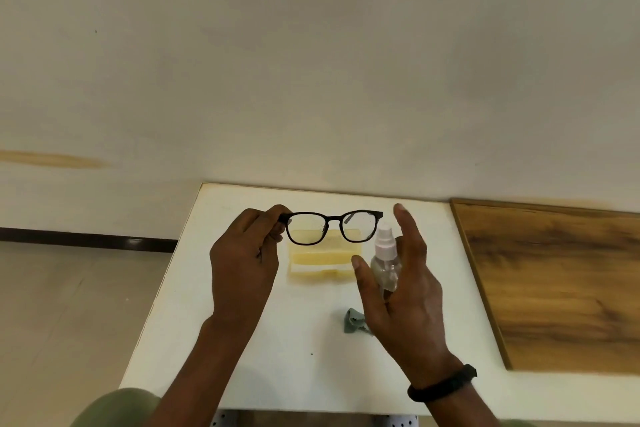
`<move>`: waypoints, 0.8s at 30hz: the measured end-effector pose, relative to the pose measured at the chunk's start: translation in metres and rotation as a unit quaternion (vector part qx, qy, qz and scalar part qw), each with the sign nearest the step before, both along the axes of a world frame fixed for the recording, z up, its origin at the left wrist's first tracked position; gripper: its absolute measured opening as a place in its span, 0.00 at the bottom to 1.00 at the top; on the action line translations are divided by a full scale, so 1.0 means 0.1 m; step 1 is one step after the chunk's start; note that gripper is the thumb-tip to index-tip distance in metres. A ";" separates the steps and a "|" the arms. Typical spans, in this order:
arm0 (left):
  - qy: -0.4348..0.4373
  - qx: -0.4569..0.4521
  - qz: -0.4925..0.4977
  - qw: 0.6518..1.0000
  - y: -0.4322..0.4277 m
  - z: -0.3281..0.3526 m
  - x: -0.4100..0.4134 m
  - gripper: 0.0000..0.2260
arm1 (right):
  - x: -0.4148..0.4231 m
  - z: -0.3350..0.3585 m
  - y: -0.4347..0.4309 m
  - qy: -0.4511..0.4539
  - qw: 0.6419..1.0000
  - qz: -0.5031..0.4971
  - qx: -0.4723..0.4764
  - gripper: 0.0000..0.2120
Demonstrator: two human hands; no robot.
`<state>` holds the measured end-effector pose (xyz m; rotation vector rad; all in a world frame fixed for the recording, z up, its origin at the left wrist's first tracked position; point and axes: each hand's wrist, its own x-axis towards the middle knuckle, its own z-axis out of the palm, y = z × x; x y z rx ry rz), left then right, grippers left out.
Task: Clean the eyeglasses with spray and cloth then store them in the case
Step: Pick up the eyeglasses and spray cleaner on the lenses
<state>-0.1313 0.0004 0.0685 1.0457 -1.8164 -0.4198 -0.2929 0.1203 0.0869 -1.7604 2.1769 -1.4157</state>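
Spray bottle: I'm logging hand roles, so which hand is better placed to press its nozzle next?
Right. The right hand holds the spray bottle, forefinger raised beside its nozzle; the left hand is busy pinching the eyeglasses.

Bare left hand (242, 255) and right hand (410, 291), bare forearms (207, 357), black wristband (441, 383) on right wrist, olive-green garment (114, 407) below.
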 end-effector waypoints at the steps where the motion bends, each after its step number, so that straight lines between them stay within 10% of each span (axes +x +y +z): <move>1: -0.003 -0.001 -0.004 1.000 0.01 0.00 0.00 0.16 | -0.02 0.02 0.00 0.014 1.000 -0.015 -0.007 0.28; 5: -0.026 -0.020 -0.022 0.999 0.06 0.01 -0.02 0.15 | -0.11 0.04 -0.02 0.079 0.994 -0.069 -0.036 0.13; 24: -0.165 -0.140 -0.050 0.975 0.25 -0.09 -0.18 0.13 | -0.19 0.00 -0.09 0.149 0.985 -0.077 0.033 0.05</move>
